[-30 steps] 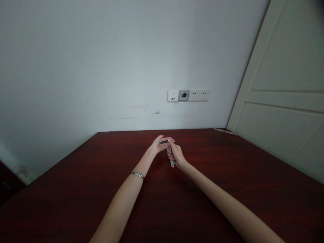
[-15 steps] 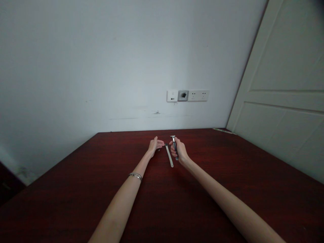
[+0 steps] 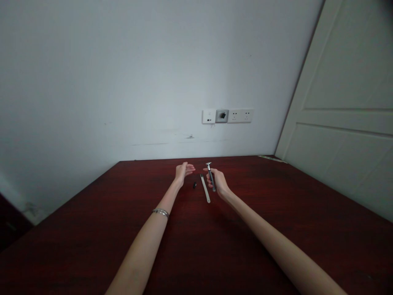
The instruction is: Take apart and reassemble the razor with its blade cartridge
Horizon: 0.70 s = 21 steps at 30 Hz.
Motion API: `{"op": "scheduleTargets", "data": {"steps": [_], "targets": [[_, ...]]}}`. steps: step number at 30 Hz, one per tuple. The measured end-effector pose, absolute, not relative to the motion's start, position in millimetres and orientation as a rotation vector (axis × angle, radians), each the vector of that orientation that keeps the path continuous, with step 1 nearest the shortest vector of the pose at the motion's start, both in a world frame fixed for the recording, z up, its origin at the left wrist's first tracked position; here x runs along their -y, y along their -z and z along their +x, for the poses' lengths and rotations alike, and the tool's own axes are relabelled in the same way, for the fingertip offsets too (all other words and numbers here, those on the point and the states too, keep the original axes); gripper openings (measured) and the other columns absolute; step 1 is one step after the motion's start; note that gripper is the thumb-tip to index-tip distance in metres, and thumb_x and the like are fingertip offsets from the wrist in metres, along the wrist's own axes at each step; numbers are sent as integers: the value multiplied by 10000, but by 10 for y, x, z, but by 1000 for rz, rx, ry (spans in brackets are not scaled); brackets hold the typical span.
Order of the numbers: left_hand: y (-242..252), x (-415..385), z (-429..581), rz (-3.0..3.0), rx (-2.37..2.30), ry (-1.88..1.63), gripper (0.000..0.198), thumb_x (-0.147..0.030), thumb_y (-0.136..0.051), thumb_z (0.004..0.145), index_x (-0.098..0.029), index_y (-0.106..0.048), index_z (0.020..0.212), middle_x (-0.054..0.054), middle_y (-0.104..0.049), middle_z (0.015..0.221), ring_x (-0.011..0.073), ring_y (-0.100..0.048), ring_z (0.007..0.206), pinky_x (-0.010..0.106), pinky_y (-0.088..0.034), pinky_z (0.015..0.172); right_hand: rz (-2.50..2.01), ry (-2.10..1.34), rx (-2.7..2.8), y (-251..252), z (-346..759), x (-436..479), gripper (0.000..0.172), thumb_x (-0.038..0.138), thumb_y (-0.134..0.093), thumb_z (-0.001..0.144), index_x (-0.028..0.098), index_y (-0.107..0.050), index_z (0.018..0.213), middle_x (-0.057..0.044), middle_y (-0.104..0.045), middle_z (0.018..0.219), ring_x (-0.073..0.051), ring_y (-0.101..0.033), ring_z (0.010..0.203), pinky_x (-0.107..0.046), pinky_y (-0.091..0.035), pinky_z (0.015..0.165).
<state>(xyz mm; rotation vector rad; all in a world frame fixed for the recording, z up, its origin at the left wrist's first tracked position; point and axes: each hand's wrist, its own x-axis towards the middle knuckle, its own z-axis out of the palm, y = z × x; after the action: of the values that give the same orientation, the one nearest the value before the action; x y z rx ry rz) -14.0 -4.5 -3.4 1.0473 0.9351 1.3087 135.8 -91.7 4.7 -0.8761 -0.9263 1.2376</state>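
Black piece (image 3: 194,185) too small to identify; forearms (image 3: 144,241) cut off

Right fingers (image 3: 209,179) round a likely razor (image 3: 211,179), left fingers (image 3: 190,167) extended, pale strip (image 3: 205,190) between

Pale wall (image 3: 153,61) took up most of the view, scuffed low down. Wall plates (image 3: 241,116) ran in a row above the table (image 3: 92,229), one grey-framed, others white. Table was dark red wood grain, back edge at the wall. Pale panelled door (image 3: 337,147) stood at right. Light was dim, cool, soft.
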Motion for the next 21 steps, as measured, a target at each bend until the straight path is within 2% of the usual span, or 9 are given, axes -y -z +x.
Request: {"op": "scheduleTargets", "data": {"steps": [4,7,11,15,21], "targets": [[-160,130,-154,1189,-878,-1254,201,-198,-486,806,-103,-638,714,111,-695,708,175,-673,665,249,-499,666,-879,-1169,994,-56,1391,893,274,288,-499,688,151,-602,901,35,-508,552,-74,-418,414,-182,-322,336],[-226,196,-170,1355,-911,-1097,200,-235,-522,796,-89,-648,742,121,-694,731,181,-670,665,262,-500,647,-911,-1106,1083,-71,1415,883,289,274,-509,690,145,-599,932,20,-565,599,-89,-489,455,-203,-410,397],[-212,291,-217,1474,-922,-843,308,-362,-532,803,-79,-655,818,124,-693,763,184,-668,677,291,-507,653,-937,-974,1248,-67,1448,856,288,288,-570,683,137,-609,925,-28,-656,718,-126,-604,600,-238,-487,549],[-168,389,-286,1589,-901,-646,305,-346,-635,730,-94,-662,900,129,-697,854,186,-667,762,298,-505,704,-909,-829,1302,-52,1475,832,286,310,-632,653,145,-613,886,-57,-693,782,-177,-650,759,-290,-505,694],[-177,473,-307,1736,-716,-435,418,-302,-712,666,-138,-644,1045,131,-667,1013,211,-633,932,302,-488,752,-922,-781,1270,-30,1522,813,305,356,-672,639,146,-603,849,-62,-695,743,-195,-657,691,-295,-504,636]]}}
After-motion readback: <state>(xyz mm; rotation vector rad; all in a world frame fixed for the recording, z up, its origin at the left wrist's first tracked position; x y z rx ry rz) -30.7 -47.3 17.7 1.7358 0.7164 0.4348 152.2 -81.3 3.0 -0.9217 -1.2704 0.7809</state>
